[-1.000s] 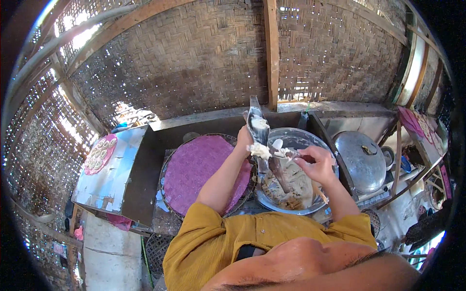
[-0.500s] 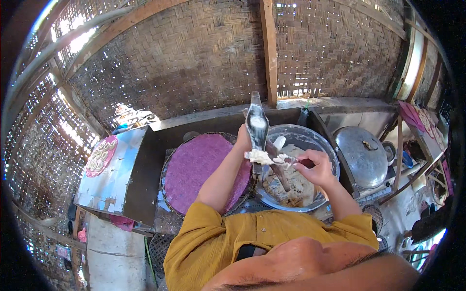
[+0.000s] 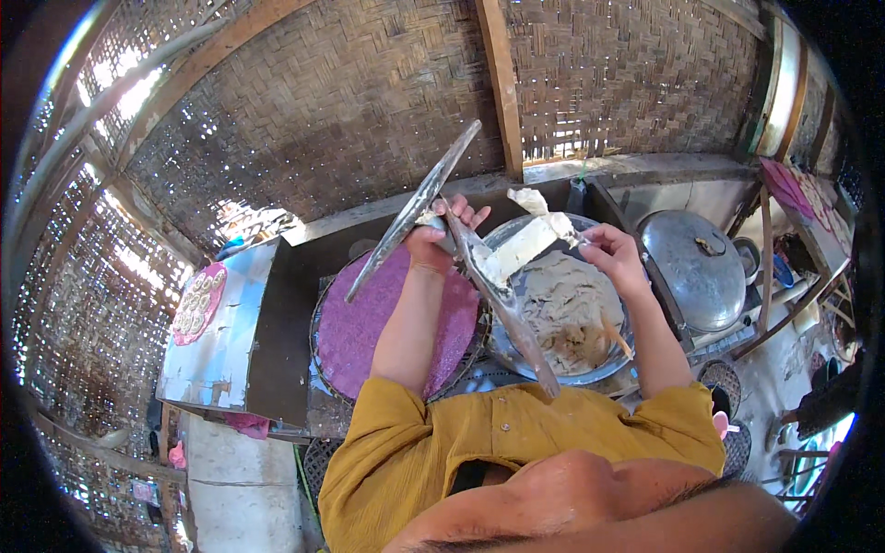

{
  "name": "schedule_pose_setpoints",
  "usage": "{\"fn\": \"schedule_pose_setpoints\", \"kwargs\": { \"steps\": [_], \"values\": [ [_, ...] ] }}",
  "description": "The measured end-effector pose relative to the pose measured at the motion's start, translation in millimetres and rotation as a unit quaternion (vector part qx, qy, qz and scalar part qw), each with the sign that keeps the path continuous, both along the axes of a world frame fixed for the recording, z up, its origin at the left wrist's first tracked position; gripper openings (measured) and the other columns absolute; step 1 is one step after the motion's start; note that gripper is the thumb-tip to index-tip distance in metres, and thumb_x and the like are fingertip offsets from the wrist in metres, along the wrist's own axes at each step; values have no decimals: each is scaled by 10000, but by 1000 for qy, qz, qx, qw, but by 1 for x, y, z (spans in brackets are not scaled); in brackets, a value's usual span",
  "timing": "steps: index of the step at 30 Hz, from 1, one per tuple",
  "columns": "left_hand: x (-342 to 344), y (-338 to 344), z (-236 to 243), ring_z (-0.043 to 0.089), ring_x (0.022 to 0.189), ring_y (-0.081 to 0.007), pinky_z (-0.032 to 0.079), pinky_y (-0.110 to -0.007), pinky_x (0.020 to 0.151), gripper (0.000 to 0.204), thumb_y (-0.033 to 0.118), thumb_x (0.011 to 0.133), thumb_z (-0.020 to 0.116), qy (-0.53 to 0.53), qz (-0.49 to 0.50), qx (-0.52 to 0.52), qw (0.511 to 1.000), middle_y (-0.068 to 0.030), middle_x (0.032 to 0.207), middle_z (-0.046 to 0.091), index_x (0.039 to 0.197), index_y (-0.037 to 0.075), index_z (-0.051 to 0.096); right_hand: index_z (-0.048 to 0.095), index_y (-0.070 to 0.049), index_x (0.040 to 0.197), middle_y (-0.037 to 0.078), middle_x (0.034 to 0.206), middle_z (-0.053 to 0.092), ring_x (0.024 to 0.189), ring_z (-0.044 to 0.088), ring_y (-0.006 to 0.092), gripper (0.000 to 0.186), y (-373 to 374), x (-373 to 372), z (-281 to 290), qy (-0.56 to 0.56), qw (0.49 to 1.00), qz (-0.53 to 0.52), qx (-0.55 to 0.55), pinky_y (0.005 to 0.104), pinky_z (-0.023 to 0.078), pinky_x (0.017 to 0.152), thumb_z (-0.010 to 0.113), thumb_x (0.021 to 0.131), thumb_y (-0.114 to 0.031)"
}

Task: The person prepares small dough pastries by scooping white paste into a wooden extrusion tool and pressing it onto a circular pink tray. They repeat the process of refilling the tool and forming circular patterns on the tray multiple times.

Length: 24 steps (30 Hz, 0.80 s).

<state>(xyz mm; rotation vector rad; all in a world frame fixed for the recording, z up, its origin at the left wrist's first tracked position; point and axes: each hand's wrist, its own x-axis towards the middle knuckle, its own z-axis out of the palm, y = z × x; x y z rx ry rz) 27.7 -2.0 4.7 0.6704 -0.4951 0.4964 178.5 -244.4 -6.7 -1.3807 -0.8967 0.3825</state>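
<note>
My left hand (image 3: pixel 441 230) is wrapped round the middle of a wooden press. One long bar (image 3: pixel 417 210) of it slants up beyond the hand. A second bar (image 3: pixel 518 332) points down over the basin and bears a whitish block (image 3: pixel 524 247) smeared with dough. A lump of pale dough (image 3: pixel 529 201) clings near the block's far end. My right hand (image 3: pixel 613 258) pinches something thin and dough-coated against that end; its kind is hidden by dough and fingers. Below, a metal basin (image 3: pixel 604 370) holds a mass of pale dough (image 3: pixel 572 300), with a wooden stick (image 3: pixel 616 337) standing in it.
To the left lies a round tray with a purple sheet (image 3: pixel 392 318). Farther left, a box (image 3: pixel 221 323) carries a pink sheet with round pieces (image 3: pixel 199 302). A large lidded metal pot (image 3: pixel 693 267) stands right of the basin. A woven wall (image 3: pixel 369 111) rises behind.
The press has turned and tilted, so its bars now spread apart and the whitish block shows. My right hand has moved up to the block's far end. The wooden stick has come into sight.
</note>
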Motion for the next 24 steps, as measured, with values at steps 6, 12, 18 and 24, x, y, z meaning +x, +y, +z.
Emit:
{"fn": "schedule_pose_setpoints", "kwargs": {
  "steps": [6, 12, 18, 24],
  "values": [
    [3, -9, -2, 480, 718, -185, 293, -479, 973, 292, 67, 473, 604, 33, 14, 89, 995, -34, 762, 444, 750, 111, 522, 598, -6, 854, -13, 719, 589, 632, 488, 31, 168, 18, 7, 24, -108, 993, -11, 35, 190, 403, 586, 652, 733, -110],
    [10, -19, -4, 491, 722, -206, 304, -507, 967, 359, 83, 401, 568, 94, 44, 136, 985, -32, 744, 451, 750, 108, 488, 605, -18, 868, -6, 724, 601, 641, 512, 39, 195, 38, 12, 33, -179, 983, -11, -28, 209, 419, 578, 677, 718, -120],
    [4, -16, -2, 494, 705, -201, 327, -497, 947, 350, 98, 422, 587, 123, 77, 104, 984, -45, 724, 451, 765, 110, 518, 596, -8, 855, 15, 774, 603, 691, 535, 66, 169, 32, 36, 38, -92, 988, 121, 1, 221, 433, 627, 663, 708, -58],
    [2, -3, -8, 454, 804, -170, 238, -440, 1016, 277, 127, 532, 598, -70, -92, -49, 992, -26, 817, 436, 803, 163, 557, 590, -10, 838, 20, 788, 601, 720, 547, 69, 146, 29, 26, 17, -51, 987, 149, -30, 220, 443, 657, 648, 704, -13]
  ]
}}
